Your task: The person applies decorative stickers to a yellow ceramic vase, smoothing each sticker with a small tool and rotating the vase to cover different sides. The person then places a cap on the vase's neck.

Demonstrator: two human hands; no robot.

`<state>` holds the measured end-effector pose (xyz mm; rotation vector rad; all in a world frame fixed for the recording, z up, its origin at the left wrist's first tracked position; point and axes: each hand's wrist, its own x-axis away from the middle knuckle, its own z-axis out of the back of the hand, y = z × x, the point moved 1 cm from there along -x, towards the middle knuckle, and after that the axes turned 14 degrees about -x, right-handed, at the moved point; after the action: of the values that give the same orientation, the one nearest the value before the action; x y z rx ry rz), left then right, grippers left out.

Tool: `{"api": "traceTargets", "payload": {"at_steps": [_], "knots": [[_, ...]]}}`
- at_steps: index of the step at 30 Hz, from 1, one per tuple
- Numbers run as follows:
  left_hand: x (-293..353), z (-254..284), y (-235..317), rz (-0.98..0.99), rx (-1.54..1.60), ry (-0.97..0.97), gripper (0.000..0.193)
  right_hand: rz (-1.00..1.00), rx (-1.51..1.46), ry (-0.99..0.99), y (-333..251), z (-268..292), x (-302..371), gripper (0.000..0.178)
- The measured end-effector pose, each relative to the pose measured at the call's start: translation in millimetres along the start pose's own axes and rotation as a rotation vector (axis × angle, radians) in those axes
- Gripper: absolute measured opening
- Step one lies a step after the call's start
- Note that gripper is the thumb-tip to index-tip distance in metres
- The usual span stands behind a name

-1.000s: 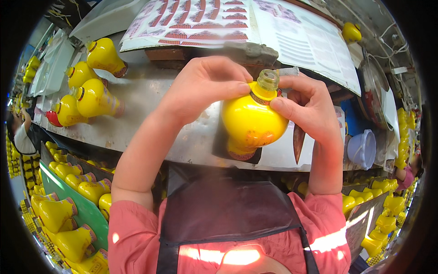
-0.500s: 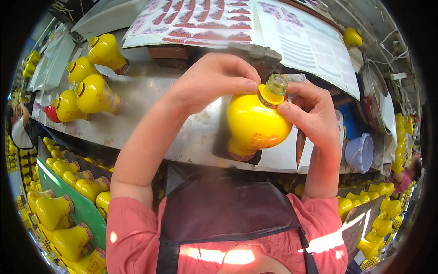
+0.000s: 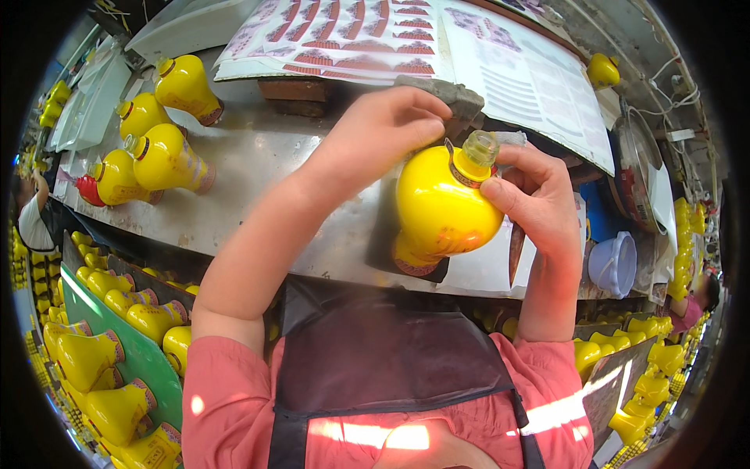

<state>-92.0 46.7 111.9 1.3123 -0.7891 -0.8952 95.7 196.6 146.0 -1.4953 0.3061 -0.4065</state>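
A glossy yellow bottle point(image 3: 445, 205) with a clear threaded glass mouth point(image 3: 480, 146) leans in front of me, its dark-rimmed foot low on a dark support. My right hand point(image 3: 539, 187) grips its neck, thumb in front and fingers behind; a whitish wrap shows on one finger. Around the neck runs a narrow, dark patterned strip point(image 3: 464, 178), and its left end stands up off the glass. Just above that loose end is my left hand point(image 3: 398, 121), fingers curled, thumb and forefinger tips slightly apart, with nothing visible between them.
Several yellow bottles point(image 3: 168, 160) stand left on the metal table point(image 3: 258, 168). Printed strip sheets point(image 3: 351, 39) lie on a raised board beyond, by a grey cloth-like lump point(image 3: 453, 95). A pale bucket point(image 3: 613, 264) sits right. More bottles point(image 3: 98, 359) fill racks on both sides.
My left hand has drawn back up and left from the bottle's neck, and the strip's left end now sticks up. The bottle and right hand have barely shifted.
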Motion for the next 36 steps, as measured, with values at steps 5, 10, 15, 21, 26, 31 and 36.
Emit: {"api": "traceTargets", "payload": {"at_steps": [5, 10, 15, 21, 26, 31, 36], "knots": [[39.2, -5.0, 6.9, -0.209, -0.236, 0.183, 0.019, 0.005, 0.000, 0.013, 1.6, 0.5, -0.5, 0.040], [55.3, -16.9, 8.4, -0.279, -0.312, 0.204, 0.021, -0.006, -0.026, -0.015, -1.9, -0.6, 0.0, 0.040], [51.8, -18.4, 8.2, -0.265, -0.308, 0.165, 0.026, -0.017, -0.048, 0.012, -0.4, -2.6, 3.5, 0.037], [41.9, -17.5, -2.3, -0.208, -0.196, 0.020, 0.036, 0.014, -0.046, 0.007, -2.1, -6.8, 4.6, 0.036], [24.6, -14.9, 2.7, -0.188, -0.050, -0.065, 0.039, -0.140, -0.057, 0.033, -24.7, -12.1, 12.0, 0.029], [19.2, -27.1, 33.9, -0.185, -0.364, 0.135, 0.033, -0.152, -0.054, 0.048, -32.3, -16.7, 12.8, 0.023], [18.5, -28.9, 57.2, -0.082, -0.386, 0.109, 0.026, -0.120, -0.009, 0.003, -24.0, -3.6, 9.9, 0.018]]}}
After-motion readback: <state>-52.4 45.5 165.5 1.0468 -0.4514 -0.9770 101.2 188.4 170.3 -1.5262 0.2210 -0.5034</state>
